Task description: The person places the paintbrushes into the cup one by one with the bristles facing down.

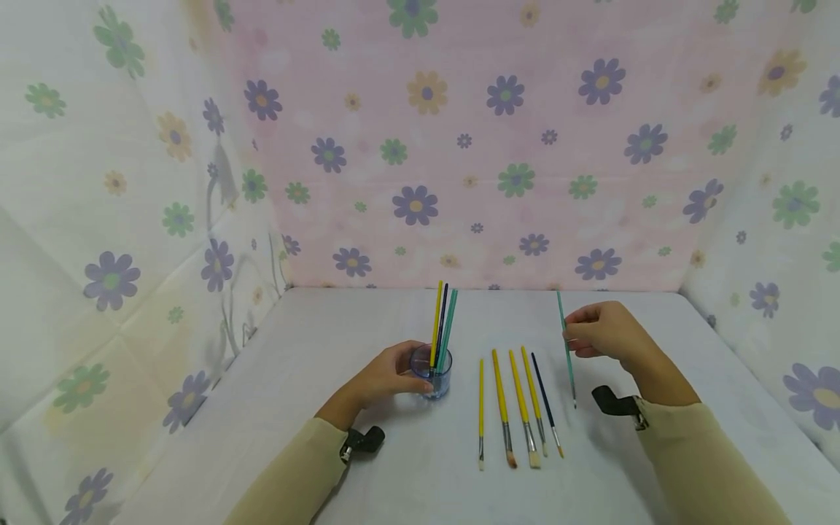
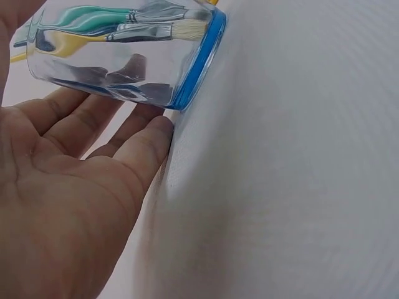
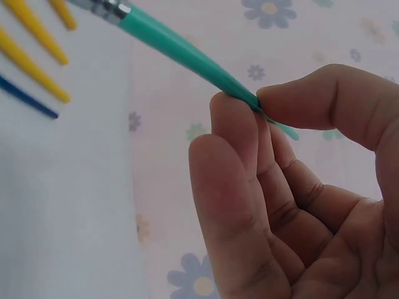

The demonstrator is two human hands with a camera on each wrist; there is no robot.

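My left hand (image 1: 389, 375) holds a clear cup (image 1: 442, 386), its thumb in front and fingers behind. The cup's blue base shows in the left wrist view. Inside lean a yellow paintbrush (image 1: 436, 321), a dark blue paintbrush (image 1: 442, 313) and green paintbrushes (image 1: 450, 317), bristles down. On the right, my right hand (image 1: 610, 334) pinches another green paintbrush (image 1: 569, 372) by its handle between thumb and fingertips, bristle end pointing down. To that hand's left, several yellow paintbrushes (image 1: 501, 394) and one dark blue paintbrush (image 1: 544, 390) lie in a row, bristles towards me.
A white cloth covers the table (image 1: 407, 467). Pink flowered fabric (image 1: 446, 251) hangs along its back edge, with pale flowered fabric (image 1: 147, 306) at the left side. Black wrist cameras (image 1: 613, 401) sit at both sleeves.
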